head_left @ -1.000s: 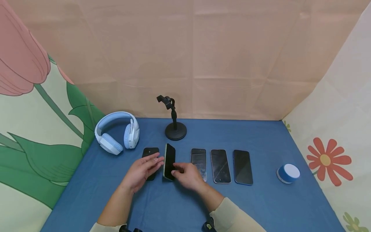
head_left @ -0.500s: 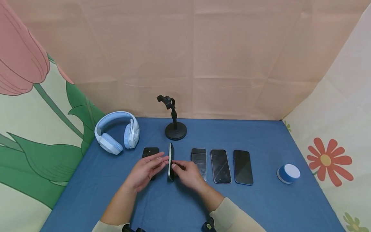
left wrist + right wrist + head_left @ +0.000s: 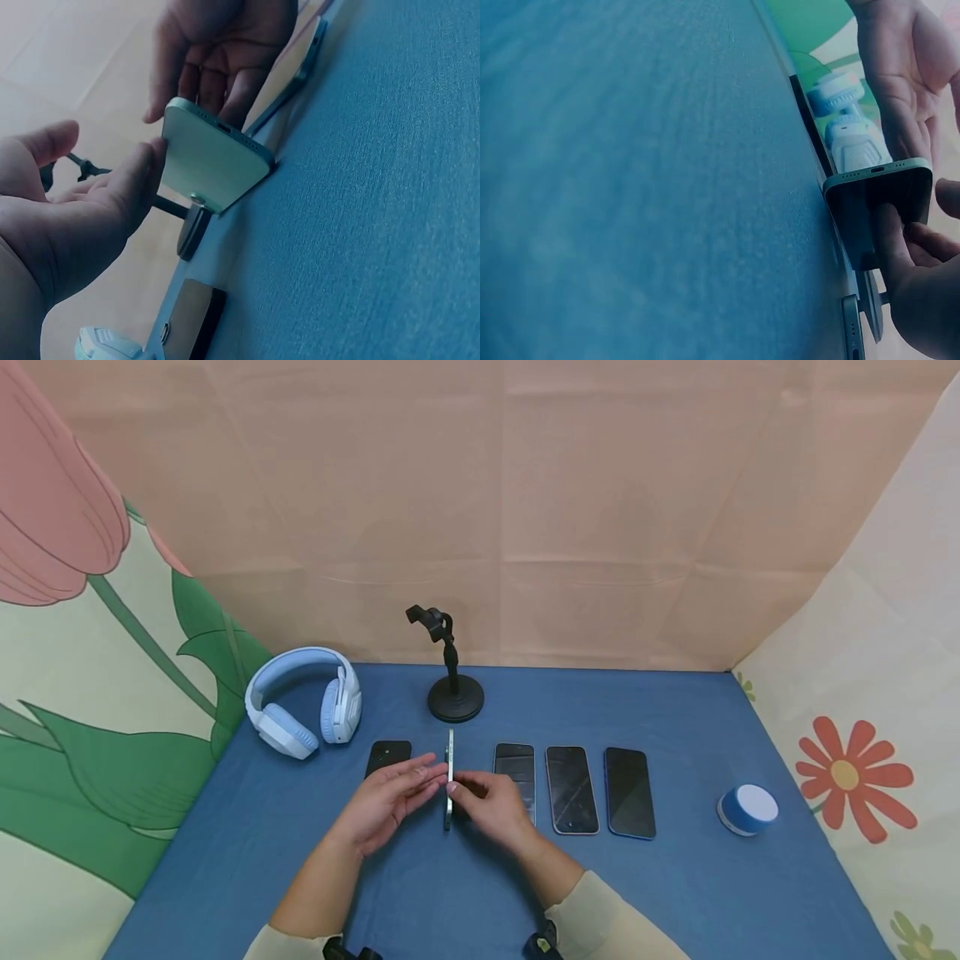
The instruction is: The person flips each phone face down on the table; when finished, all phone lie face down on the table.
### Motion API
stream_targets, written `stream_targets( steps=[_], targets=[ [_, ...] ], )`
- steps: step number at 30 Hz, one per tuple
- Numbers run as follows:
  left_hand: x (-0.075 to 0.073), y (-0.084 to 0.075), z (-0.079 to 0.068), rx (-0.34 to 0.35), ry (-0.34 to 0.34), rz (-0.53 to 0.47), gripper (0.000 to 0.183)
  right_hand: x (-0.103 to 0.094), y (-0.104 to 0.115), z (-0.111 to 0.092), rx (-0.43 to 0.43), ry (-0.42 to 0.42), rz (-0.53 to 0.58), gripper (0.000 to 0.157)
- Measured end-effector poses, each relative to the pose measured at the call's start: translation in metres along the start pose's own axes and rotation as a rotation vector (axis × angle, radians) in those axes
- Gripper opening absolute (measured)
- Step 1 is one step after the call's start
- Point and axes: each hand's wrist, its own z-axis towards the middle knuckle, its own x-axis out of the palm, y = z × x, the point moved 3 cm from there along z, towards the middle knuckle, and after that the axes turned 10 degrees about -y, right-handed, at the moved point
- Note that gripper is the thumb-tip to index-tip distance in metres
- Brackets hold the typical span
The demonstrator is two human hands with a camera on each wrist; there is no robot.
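A smartphone with a pale green back point(image 3: 210, 157) stands upright on its long edge on the blue cloth, seen edge-on in the head view. Its dark screen point(image 3: 855, 214) faces my right hand point(image 3: 491, 806). That hand holds it, fingers bent against the screen and thumb at the upper edge. Straight fingers of my left hand point(image 3: 397, 797) lie along the back near the upper edge. Another black phone point(image 3: 389, 752) lies left of it, partly hidden by the left hand. To the right lie three more phones: a near one point(image 3: 516, 762), a middle one point(image 3: 572, 789) and a far one point(image 3: 630, 792).
Light blue headphones point(image 3: 347, 706) rest at the back left. A black stand point(image 3: 455, 697) with a clip on top stands behind the upright phone. A small blue tub with a white lid point(image 3: 754, 803) sits far right. Printed and plain cloths surround the table.
The smartphone has turned from leaning with its screen visible to edge-on, its upper edge moving right. My left hand follows to the right; the right hand stays close to its place.
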Motion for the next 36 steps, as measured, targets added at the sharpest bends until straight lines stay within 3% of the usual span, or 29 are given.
stream_targets(
  steps=[10, 18, 24, 36],
  targets=[
    [0.0, 0.006, 0.003, -0.043, 0.032, 0.006, 0.067, -0.005, 0.0, 0.001, 0.025, -0.023, 0.077, 0.035],
    [-0.006, 0.017, 0.004, -0.054, 0.029, 0.132, 0.069, -0.006, -0.005, 0.001, 0.076, -0.025, 0.196, 0.033],
    [-0.009, 0.02, 0.005, -0.053, 0.012, 0.16, 0.071, -0.01, -0.007, -0.001, 0.129, -0.015, 0.29, 0.035],
    [-0.011, 0.023, 0.006, -0.07, -0.009, 0.182, 0.068, -0.012, -0.01, -0.002, 0.159, -0.019, 0.307, 0.033]
  ],
)
